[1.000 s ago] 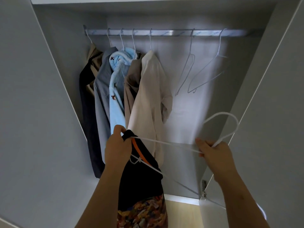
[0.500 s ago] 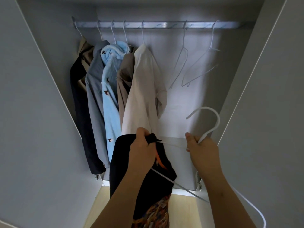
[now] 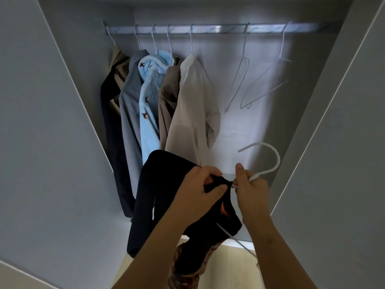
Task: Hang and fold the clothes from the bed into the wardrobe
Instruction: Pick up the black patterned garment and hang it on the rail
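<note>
Head: hanger (image 3: 268, 161) hook opens left.

Dim wardrobe (image 3: 325, 84), rail (image 3: 208, 29) glare, edges warped.

I see a big grey wardrobe (image 3: 281, 130) with its two doors open – one door (image 3: 41, 142) on the left of the rail (image 3: 208, 29), one door (image 3: 343, 163) on the right. A bright light shines under the rail onto the back wall. Far below the rail, the floor (image 3: 227, 265) is pale wood.
</note>
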{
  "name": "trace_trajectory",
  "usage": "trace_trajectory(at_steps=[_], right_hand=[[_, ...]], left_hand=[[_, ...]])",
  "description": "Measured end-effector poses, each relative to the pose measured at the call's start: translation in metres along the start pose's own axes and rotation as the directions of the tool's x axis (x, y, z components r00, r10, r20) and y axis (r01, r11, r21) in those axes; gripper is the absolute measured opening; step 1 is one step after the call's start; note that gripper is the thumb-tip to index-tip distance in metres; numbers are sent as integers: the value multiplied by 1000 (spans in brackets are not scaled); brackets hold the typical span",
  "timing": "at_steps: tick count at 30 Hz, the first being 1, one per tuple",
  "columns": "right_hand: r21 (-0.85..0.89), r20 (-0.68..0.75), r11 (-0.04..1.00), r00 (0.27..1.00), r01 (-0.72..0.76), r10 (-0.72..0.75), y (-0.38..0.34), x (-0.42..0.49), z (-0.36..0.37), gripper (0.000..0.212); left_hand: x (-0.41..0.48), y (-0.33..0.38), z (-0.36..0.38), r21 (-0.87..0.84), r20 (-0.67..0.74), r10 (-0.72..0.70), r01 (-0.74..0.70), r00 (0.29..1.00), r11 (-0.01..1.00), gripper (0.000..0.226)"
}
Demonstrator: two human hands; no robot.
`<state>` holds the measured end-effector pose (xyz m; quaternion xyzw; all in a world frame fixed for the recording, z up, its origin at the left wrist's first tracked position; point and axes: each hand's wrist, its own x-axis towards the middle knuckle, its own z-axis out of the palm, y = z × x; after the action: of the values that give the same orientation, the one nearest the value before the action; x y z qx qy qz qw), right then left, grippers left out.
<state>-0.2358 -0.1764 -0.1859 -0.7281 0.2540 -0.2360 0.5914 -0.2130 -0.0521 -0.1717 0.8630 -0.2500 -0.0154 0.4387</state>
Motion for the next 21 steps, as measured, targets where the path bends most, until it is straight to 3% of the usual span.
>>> trace_trajectory(at_steps=[2, 3, 5, 9, 12, 14, 18, 21], right_hand=[[0, 9, 1000, 1000, 27, -27, -5, 1, -1, 47], [-2, 20, 999, 999, 43, -43, -6, 1, -1, 47], [-18, 55, 996, 995, 82, -81, -9, 0, -2, 49], [-47, 39, 979, 979, 200, -198, -18, -1, -7, 45], [-57, -16, 934, 935, 352, -353, -23, -6, -7, 17], [-64, -83, 892, 888, 448, -452, -20, -14, -6, 26], [-240, -57, 787, 801, 568, -596, -20, -18, -2, 14], [-453, -31, 643, 710, 617, -703, -24, -18, 3, 6]], left_hand=[[-3, -4, -4, 404, -66, 199, -156, 978, 901, 32], [-4, -5, -6, 527, -82, 242, -164, 967, 834, 37], [-2, -5, -13, 583, -108, 266, -156, 958, 798, 36], [0, -8, -17, 547, -221, 298, -135, 929, 826, 38], [1, -7, -18, 453, -307, 197, -39, 931, 891, 25], [4, -9, -20, 397, -347, 124, 26, 929, 917, 24], [5, -7, -23, 266, -381, 40, 69, 924, 961, 20], [3, -3, -23, 164, -424, -37, 117, 905, 980, 17]])
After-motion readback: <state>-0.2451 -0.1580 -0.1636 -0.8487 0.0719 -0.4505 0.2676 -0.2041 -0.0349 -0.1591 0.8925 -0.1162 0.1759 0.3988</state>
